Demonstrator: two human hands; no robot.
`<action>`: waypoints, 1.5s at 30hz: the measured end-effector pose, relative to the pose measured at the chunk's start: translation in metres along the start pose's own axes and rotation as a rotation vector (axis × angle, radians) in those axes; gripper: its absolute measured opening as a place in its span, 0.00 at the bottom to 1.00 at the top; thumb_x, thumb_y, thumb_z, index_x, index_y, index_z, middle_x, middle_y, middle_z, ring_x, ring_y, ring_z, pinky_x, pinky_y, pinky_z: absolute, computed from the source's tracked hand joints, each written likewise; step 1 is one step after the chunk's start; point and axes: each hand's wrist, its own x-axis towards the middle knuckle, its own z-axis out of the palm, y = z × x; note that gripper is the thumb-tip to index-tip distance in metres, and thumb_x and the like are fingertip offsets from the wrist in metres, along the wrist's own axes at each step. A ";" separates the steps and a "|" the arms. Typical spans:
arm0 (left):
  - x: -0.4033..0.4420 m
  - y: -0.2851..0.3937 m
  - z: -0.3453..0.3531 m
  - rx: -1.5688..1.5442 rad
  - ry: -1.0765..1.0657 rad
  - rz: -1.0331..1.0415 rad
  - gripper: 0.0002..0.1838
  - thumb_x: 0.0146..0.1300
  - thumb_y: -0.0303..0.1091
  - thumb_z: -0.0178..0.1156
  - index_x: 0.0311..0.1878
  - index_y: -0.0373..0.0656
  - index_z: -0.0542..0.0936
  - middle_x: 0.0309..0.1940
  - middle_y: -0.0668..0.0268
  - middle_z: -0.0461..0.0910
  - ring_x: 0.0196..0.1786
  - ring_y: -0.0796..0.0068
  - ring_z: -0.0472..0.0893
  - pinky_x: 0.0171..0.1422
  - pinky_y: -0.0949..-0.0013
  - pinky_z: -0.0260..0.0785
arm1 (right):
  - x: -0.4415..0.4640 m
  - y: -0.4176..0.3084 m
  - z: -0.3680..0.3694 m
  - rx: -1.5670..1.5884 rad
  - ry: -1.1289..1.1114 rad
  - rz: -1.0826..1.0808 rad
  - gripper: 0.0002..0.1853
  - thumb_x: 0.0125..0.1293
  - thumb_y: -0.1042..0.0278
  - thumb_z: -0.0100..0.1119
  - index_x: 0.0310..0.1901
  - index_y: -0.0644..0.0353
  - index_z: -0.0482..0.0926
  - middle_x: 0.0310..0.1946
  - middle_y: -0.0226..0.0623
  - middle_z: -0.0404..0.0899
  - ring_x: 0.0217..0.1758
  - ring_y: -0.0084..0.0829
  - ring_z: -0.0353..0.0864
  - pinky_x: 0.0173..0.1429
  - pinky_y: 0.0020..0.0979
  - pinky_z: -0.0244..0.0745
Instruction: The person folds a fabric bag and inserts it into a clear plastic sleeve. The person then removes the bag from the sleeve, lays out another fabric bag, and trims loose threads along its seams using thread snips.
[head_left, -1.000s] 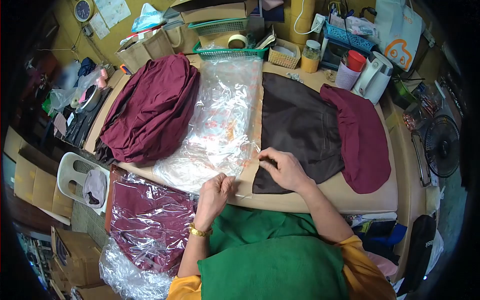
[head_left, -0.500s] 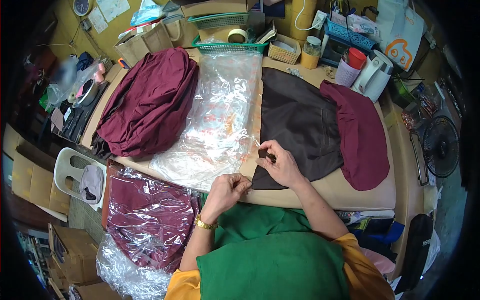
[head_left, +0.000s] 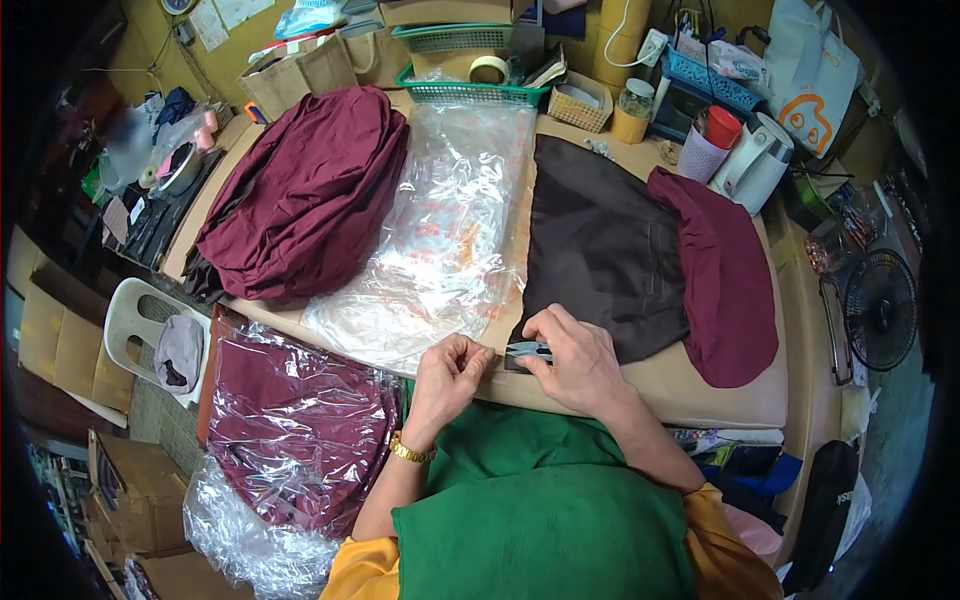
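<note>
My right hand is closed round a small pair of metal snips, whose tips point left over the lower left corner of a dark brown cloth. Just left of the tips, my left hand pinches something too small to make out, at the table's front edge. Clear plastic sheets lie beyond my left hand. To their left is a heap of maroon cloth; another maroon cloth touches the dark cloth's right side.
Plastic-wrapped maroon cloth hangs by the front left edge, near a white stool. Along the back stand a green basket, a jar, a lilac cup and a white kettle. A fan is at right.
The snips have come into view in my right hand, which has moved slightly down and closer to my left hand. My left hand has moved right since the earliest frame. The camera view has shifted slightly.
</note>
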 end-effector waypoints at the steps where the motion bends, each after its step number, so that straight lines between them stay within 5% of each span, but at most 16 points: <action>1: 0.000 0.000 0.000 0.003 -0.001 0.003 0.09 0.68 0.31 0.64 0.33 0.36 0.79 0.24 0.75 0.76 0.27 0.88 0.70 0.30 0.79 0.63 | 0.000 -0.003 0.001 -0.042 0.012 -0.021 0.15 0.56 0.68 0.69 0.43 0.57 0.74 0.36 0.36 0.75 0.35 0.42 0.82 0.40 0.42 0.74; 8: -0.004 0.005 0.001 -0.052 0.031 0.116 0.11 0.66 0.30 0.65 0.29 0.36 0.79 0.20 0.74 0.73 0.24 0.87 0.65 0.27 0.76 0.59 | 0.004 0.000 0.014 -0.113 -0.011 -0.013 0.16 0.55 0.68 0.70 0.41 0.58 0.73 0.35 0.37 0.76 0.35 0.43 0.82 0.40 0.42 0.74; 11: -0.008 0.015 -0.008 -0.111 0.058 0.038 0.11 0.67 0.30 0.65 0.29 0.37 0.78 0.20 0.75 0.73 0.24 0.88 0.65 0.27 0.77 0.58 | 0.009 0.009 0.014 0.129 0.080 0.058 0.16 0.56 0.68 0.70 0.43 0.60 0.75 0.36 0.39 0.76 0.34 0.46 0.81 0.41 0.42 0.75; 14: -0.007 0.011 -0.023 -0.260 0.086 0.002 0.12 0.68 0.34 0.65 0.30 0.38 0.78 0.21 0.76 0.73 0.24 0.88 0.65 0.27 0.77 0.58 | 0.009 0.036 0.021 -0.032 -0.006 0.019 0.14 0.59 0.67 0.69 0.44 0.60 0.76 0.39 0.42 0.76 0.38 0.48 0.81 0.41 0.45 0.74; 19: -0.011 0.014 -0.011 -0.069 0.100 0.144 0.18 0.67 0.41 0.66 0.26 0.38 0.79 0.18 0.73 0.74 0.23 0.85 0.67 0.29 0.75 0.62 | 0.018 0.048 0.026 0.142 0.086 0.166 0.10 0.60 0.70 0.68 0.37 0.65 0.78 0.34 0.44 0.79 0.38 0.47 0.81 0.41 0.43 0.74; 22: -0.021 0.016 -0.016 0.318 -0.502 -0.096 0.12 0.65 0.37 0.69 0.37 0.35 0.85 0.26 0.68 0.82 0.32 0.82 0.77 0.38 0.71 0.71 | 0.016 0.041 0.022 0.211 0.093 0.137 0.11 0.60 0.69 0.68 0.39 0.64 0.77 0.35 0.44 0.79 0.38 0.48 0.81 0.41 0.44 0.74; 24: -0.023 0.019 -0.011 0.346 -0.584 -0.047 0.13 0.64 0.38 0.69 0.37 0.35 0.85 0.26 0.69 0.82 0.31 0.82 0.77 0.38 0.71 0.71 | 0.013 0.033 0.020 0.131 -0.043 -0.090 0.11 0.58 0.73 0.68 0.39 0.66 0.76 0.35 0.45 0.79 0.38 0.49 0.82 0.40 0.42 0.75; 26: -0.025 0.019 -0.006 0.367 -0.690 -0.016 0.13 0.64 0.38 0.69 0.40 0.34 0.85 0.26 0.70 0.82 0.30 0.82 0.77 0.37 0.72 0.71 | 0.011 0.041 0.029 0.076 -0.062 -0.053 0.11 0.58 0.74 0.67 0.40 0.66 0.76 0.35 0.45 0.79 0.39 0.49 0.82 0.41 0.42 0.75; 31: -0.026 0.011 0.013 0.105 -0.404 -0.073 0.22 0.62 0.32 0.71 0.57 0.34 0.79 0.29 0.73 0.79 0.28 0.87 0.73 0.32 0.78 0.68 | 0.018 0.032 0.017 0.265 0.100 0.068 0.09 0.60 0.74 0.66 0.37 0.66 0.75 0.32 0.45 0.79 0.33 0.42 0.82 0.36 0.37 0.74; 32: -0.026 0.012 0.020 -0.130 -0.279 -0.055 0.26 0.62 0.32 0.71 0.61 0.33 0.76 0.32 0.73 0.78 0.27 0.87 0.73 0.31 0.80 0.68 | 0.019 0.029 0.014 0.281 0.150 0.033 0.08 0.61 0.76 0.66 0.36 0.67 0.75 0.30 0.45 0.78 0.31 0.37 0.81 0.35 0.34 0.72; 34: -0.022 0.016 0.031 -0.431 -0.124 -0.056 0.36 0.61 0.30 0.71 0.70 0.33 0.67 0.44 0.70 0.75 0.25 0.89 0.71 0.28 0.83 0.65 | 0.020 0.025 0.010 0.288 0.187 0.026 0.08 0.60 0.77 0.65 0.37 0.66 0.75 0.31 0.45 0.78 0.33 0.42 0.81 0.36 0.36 0.73; 37: -0.012 0.023 0.046 -0.685 -0.005 -0.055 0.33 0.61 0.30 0.72 0.68 0.33 0.70 0.49 0.66 0.74 0.25 0.88 0.71 0.26 0.81 0.65 | 0.019 0.022 0.009 0.314 0.241 0.023 0.07 0.58 0.79 0.64 0.38 0.65 0.76 0.32 0.45 0.79 0.35 0.46 0.82 0.38 0.38 0.73; 39: -0.007 0.024 0.050 -0.709 0.063 -0.049 0.27 0.64 0.30 0.69 0.64 0.33 0.73 0.43 0.67 0.76 0.24 0.88 0.71 0.25 0.80 0.64 | 0.018 0.020 0.009 0.333 0.263 0.024 0.07 0.58 0.80 0.63 0.38 0.65 0.76 0.32 0.45 0.79 0.35 0.46 0.82 0.38 0.38 0.74; 41: 0.000 0.014 0.050 -0.853 0.053 -0.105 0.18 0.67 0.33 0.66 0.56 0.35 0.78 0.38 0.65 0.80 0.25 0.85 0.76 0.26 0.82 0.66 | 0.016 0.017 0.010 0.284 0.303 -0.011 0.09 0.59 0.77 0.67 0.36 0.66 0.75 0.30 0.42 0.78 0.30 0.32 0.80 0.35 0.32 0.73; 45: 0.001 0.016 0.050 -0.993 0.108 -0.156 0.11 0.71 0.33 0.61 0.48 0.34 0.78 0.36 0.60 0.83 0.34 0.77 0.84 0.33 0.81 0.77 | 0.012 0.018 0.011 0.327 0.300 0.038 0.09 0.59 0.77 0.67 0.36 0.66 0.75 0.27 0.40 0.77 0.29 0.33 0.80 0.35 0.32 0.73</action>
